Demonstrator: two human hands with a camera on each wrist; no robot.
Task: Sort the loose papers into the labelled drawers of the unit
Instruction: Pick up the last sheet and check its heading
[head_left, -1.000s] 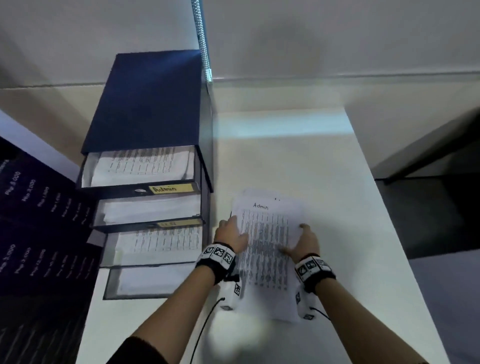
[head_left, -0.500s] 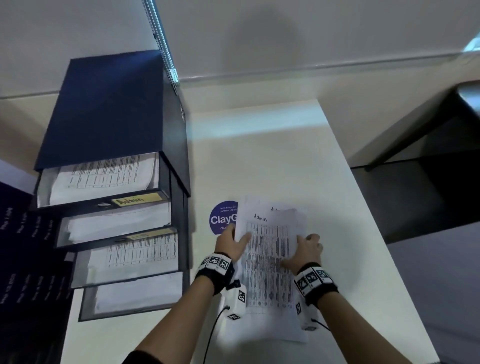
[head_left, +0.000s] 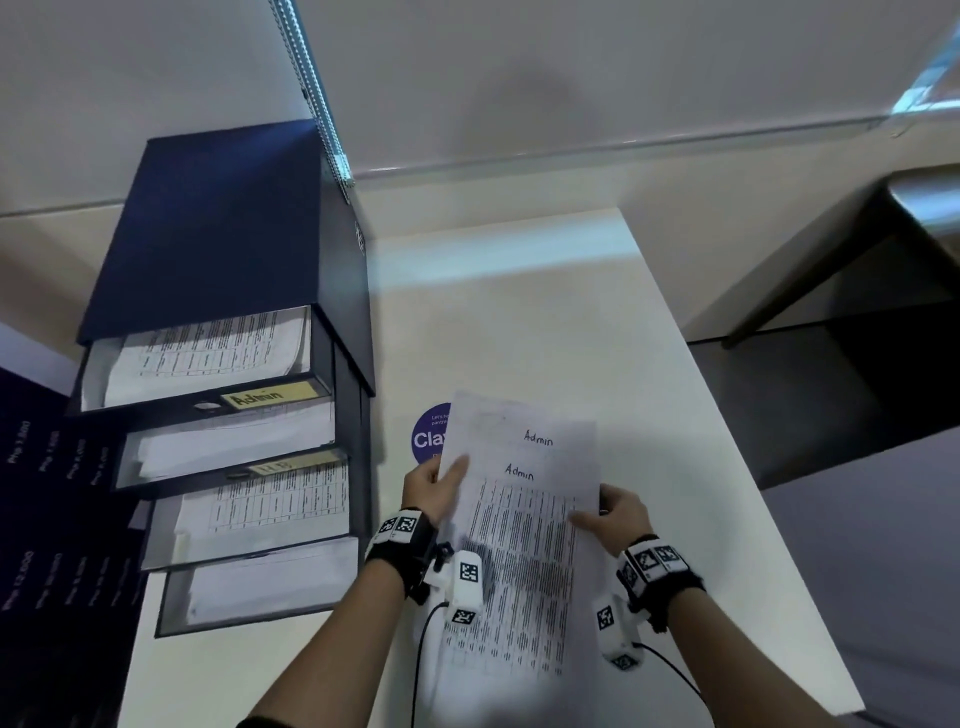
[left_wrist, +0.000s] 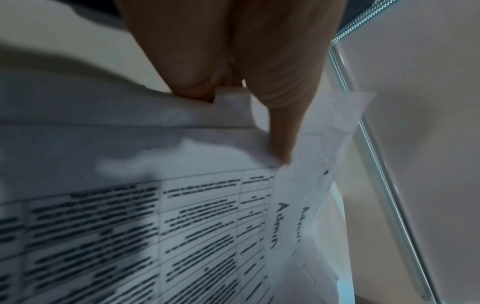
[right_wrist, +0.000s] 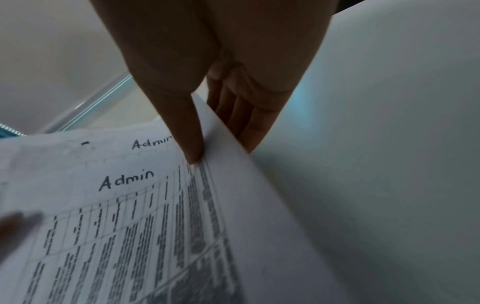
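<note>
White papers (head_left: 524, 530) marked "Admin", lifted above the bench (head_left: 649, 374) near its front edge, are pinched at either side by left hand (head_left: 434, 491) and right hand (head_left: 615, 519). Sheets sit staggered; one could slip free before reaching the open Admin drawer (head_left: 208, 374).

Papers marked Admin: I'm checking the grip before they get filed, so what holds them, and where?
Both hands hold the Admin papers: the left hand pinches their left edge, the right hand pinches their right edge, thumbs on top.
</note>
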